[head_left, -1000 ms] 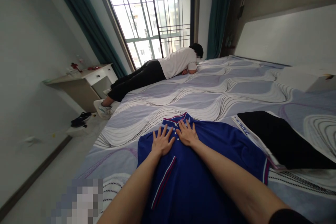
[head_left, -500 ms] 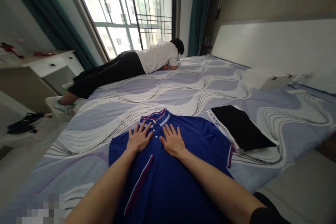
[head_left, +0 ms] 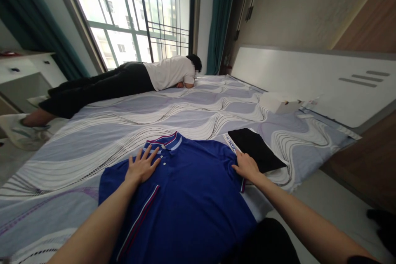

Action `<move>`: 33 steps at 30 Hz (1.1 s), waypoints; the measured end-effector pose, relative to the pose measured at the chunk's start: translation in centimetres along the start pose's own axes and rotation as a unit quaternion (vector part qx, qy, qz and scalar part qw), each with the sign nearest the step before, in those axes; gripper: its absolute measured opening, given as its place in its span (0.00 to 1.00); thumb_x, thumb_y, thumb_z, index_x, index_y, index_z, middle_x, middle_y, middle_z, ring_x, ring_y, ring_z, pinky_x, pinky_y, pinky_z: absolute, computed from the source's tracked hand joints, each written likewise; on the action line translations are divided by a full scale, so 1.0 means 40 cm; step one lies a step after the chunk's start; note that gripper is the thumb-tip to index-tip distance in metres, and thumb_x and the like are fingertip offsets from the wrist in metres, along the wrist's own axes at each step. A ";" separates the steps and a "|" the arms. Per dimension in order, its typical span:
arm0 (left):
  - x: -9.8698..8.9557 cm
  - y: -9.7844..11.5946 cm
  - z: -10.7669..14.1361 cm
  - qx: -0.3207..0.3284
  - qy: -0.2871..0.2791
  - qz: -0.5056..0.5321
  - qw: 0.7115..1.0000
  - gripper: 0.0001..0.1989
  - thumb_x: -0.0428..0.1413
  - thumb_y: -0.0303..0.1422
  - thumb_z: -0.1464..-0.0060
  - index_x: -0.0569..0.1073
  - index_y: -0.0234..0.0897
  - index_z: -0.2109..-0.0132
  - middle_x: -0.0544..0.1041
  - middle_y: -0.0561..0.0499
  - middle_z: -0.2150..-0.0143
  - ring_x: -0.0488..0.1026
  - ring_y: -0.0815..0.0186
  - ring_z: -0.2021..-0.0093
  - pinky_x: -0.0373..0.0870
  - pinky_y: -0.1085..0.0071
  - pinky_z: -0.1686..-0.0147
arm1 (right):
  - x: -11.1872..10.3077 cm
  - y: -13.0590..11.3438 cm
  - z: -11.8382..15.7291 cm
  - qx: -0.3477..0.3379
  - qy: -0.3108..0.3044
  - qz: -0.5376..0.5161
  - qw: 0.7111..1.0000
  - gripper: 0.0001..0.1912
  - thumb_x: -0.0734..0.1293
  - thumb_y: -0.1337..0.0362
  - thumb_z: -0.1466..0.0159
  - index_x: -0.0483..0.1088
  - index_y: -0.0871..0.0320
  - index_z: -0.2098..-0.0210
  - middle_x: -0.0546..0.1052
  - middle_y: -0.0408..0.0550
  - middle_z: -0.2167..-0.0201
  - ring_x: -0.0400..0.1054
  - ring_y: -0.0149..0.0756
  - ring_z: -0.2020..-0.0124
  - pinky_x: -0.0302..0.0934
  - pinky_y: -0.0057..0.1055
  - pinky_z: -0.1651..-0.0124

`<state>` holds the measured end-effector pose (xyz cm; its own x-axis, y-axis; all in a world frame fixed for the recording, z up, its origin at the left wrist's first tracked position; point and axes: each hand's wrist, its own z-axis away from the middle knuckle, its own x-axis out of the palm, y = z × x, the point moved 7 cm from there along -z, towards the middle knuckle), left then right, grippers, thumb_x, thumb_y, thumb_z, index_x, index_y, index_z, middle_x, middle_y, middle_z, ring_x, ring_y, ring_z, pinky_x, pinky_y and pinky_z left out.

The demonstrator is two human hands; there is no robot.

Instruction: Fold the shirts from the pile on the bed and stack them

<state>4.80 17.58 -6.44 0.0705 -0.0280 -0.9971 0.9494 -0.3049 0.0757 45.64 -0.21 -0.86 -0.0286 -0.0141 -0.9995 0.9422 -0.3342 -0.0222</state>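
A blue polo shirt (head_left: pixel 192 189) lies spread front-up on the bed, its striped collar (head_left: pixel 161 142) away from me. One sleeve with a white-and-red edge is folded inward across its left part. My left hand (head_left: pixel 141 168) rests flat on the shirt beside the collar and buttons, fingers spread. At the shirt's right sleeve is my right hand (head_left: pixel 247 167), thumb apart from the fingers, touching the fabric near the sleeve edge. Just beyond it lies a folded black garment (head_left: pixel 256 146) on a white printed piece.
The bed has a wavy-patterned sheet (head_left: pixel 173 119). A person (head_left: pixel 168 72) in a white top lies across its far side by the window. A white box (head_left: pixel 278 101) sits near the white headboard (head_left: pixel 297 74). A white drawer cabinet (head_left: pixel 27 70) stands at left.
My right hand has moved from beside the buttons to the right sleeve. My left hand stays on the shirt near the collar. The view has turned rightward.
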 end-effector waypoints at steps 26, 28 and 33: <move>-0.014 0.007 0.014 -0.002 -0.003 0.020 1.000 0.31 0.36 0.53 0.37 0.47 0.59 0.29 0.43 0.55 0.24 0.41 0.46 0.26 0.41 0.35 0.35 | -0.148 -0.309 0.135 -0.245 0.066 -0.195 0.947 0.39 0.67 0.67 0.44 0.56 0.54 0.34 0.70 0.52 0.43 0.65 0.45 0.43 0.59 0.38 0.40; -0.009 0.004 0.014 0.000 0.000 0.025 1.000 0.31 0.36 0.53 0.37 0.48 0.59 0.29 0.43 0.55 0.24 0.41 0.46 0.26 0.40 0.35 0.35 | -0.111 -0.354 0.197 -0.278 0.066 -0.177 0.942 0.39 0.68 0.62 0.43 0.57 0.53 0.33 0.69 0.54 0.41 0.62 0.49 0.40 0.57 0.43 0.38; 0.007 -0.001 0.007 0.011 0.009 0.034 0.999 0.31 0.36 0.55 0.37 0.48 0.60 0.29 0.44 0.55 0.24 0.40 0.45 0.26 0.39 0.35 0.35 | 0.026 -0.277 0.230 -0.242 0.076 -0.149 0.956 0.34 0.69 0.62 0.42 0.63 0.58 0.37 0.70 0.58 0.44 0.62 0.52 0.43 0.55 0.50 0.37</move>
<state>4.68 17.34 -6.71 0.1405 -0.0321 -0.9896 0.9354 -0.3231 0.1433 32.10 -5.19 -1.45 -0.3054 0.1636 -0.9381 0.9449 0.1744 -0.2772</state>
